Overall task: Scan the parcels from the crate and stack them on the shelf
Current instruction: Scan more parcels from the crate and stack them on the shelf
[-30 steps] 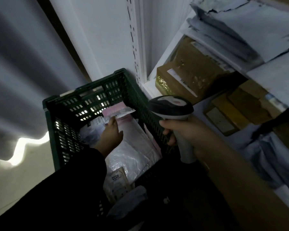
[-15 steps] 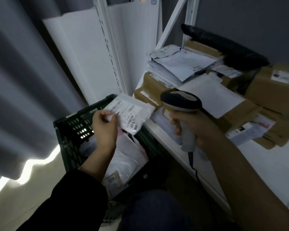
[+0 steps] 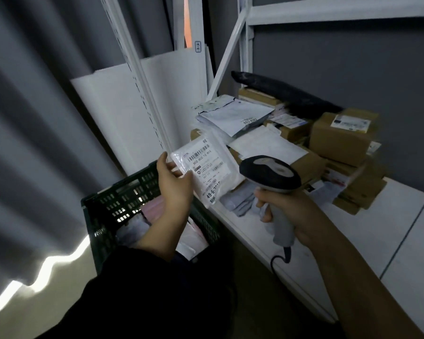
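Observation:
My left hand [image 3: 174, 185] holds a white plastic parcel [image 3: 206, 170] by its left edge, label with barcodes facing up, above the dark green crate [image 3: 113, 204]. My right hand [image 3: 287, 214] grips the handle of a grey barcode scanner [image 3: 271, 173], its dark head just right of the parcel. More white and pink bagged parcels [image 3: 142, 216] lie in the crate. The white shelf [image 3: 353, 241] at right carries a pile of brown boxes [image 3: 340, 140] and grey mailer bags [image 3: 233, 116].
A long black wrapped item [image 3: 287, 92] lies on top of the pile at the back. White shelf uprights [image 3: 142, 77] and a white panel stand behind the crate. A grey curtain [image 3: 34, 118] hangs on the left. The scanner cable [image 3: 277, 261] hangs below my right hand.
My left hand has lifted the white parcel out of the crate up beside the scanner. The view has risen from the crate to the shelf.

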